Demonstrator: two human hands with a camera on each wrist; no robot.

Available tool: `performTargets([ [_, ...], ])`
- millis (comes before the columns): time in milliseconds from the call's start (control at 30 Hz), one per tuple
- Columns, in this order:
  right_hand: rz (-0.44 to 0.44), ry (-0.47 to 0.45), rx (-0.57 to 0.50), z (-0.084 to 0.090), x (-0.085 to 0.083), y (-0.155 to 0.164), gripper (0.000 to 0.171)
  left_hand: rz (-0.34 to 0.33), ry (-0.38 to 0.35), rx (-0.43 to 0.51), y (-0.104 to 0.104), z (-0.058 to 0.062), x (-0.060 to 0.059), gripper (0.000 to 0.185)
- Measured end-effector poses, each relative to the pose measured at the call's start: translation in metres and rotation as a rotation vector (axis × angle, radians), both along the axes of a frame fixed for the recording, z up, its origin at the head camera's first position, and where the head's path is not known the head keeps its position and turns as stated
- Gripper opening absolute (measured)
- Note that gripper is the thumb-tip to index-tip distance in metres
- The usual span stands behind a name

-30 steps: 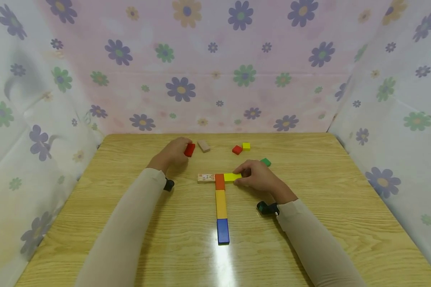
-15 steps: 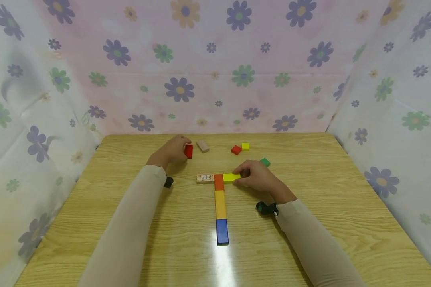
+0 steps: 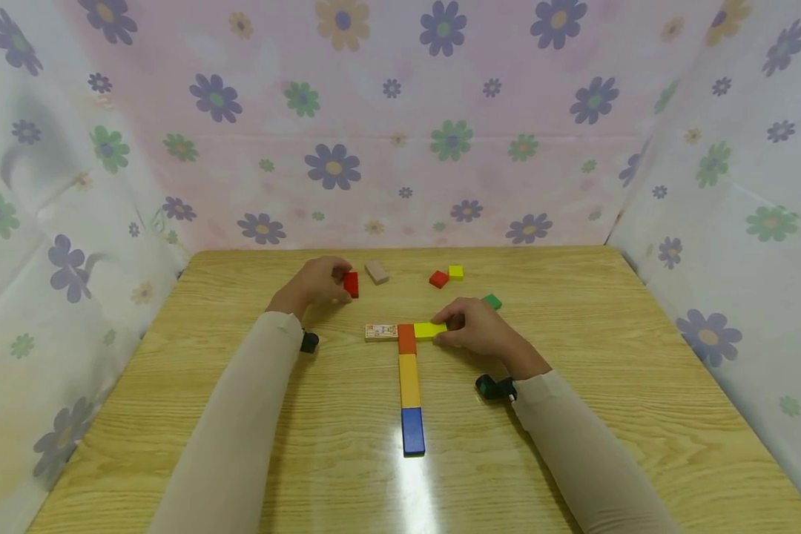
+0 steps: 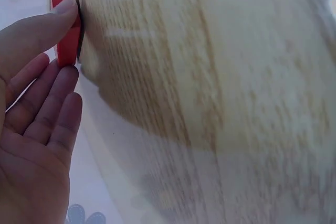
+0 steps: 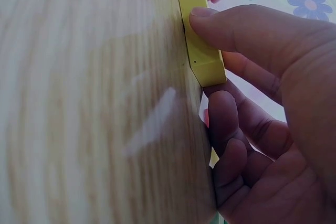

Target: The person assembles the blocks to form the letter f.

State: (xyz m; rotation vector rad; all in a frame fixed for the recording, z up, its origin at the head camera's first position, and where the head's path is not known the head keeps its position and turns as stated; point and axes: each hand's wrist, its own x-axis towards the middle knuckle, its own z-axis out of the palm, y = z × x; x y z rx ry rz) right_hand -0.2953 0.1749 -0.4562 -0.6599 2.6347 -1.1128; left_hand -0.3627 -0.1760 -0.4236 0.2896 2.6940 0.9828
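Note:
My left hand (image 3: 315, 284) pinches a red wooden block (image 3: 351, 285) at the back left of the table. In the left wrist view its thumb lies on the red block (image 4: 66, 40), with fingertips at the lower end. My right hand (image 3: 477, 326) pinches a light yellow block (image 3: 430, 331) between thumb and fingers. That block meets an orange-red block (image 3: 407, 339), and a printed pale block (image 3: 381, 333) sits on the other side. An amber-yellow block (image 3: 409, 380) and a blue block (image 3: 412, 432) run in line from there toward me, forming a T shape.
Behind the T lie a plain wood block (image 3: 377, 272), a small red block (image 3: 438, 279) and a small yellow block (image 3: 456, 273). A green block (image 3: 492, 302) is just beyond my right hand. Flowered cloth (image 3: 400, 148) surrounds the wooden table (image 3: 541, 460) at the back and sides.
The red block in my left hand has turned from slanted to nearly straight and come slightly toward me. My right hand and the T of blocks have stayed in place.

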Motion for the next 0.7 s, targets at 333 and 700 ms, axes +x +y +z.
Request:
performTargets([
  [333, -0.007, -0.002, 0.01, -0.001, 0.001, 0.0, 0.031, -0.026, 0.058, 0.044, 0.002, 0.002, 0.004, 0.05],
  [700, 0.0, 0.014, 0.003, -0.002, 0.0, 0.001, 0.031, -0.073, 0.145, 0.15, 0.013, -0.001, 0.006, 0.049],
])
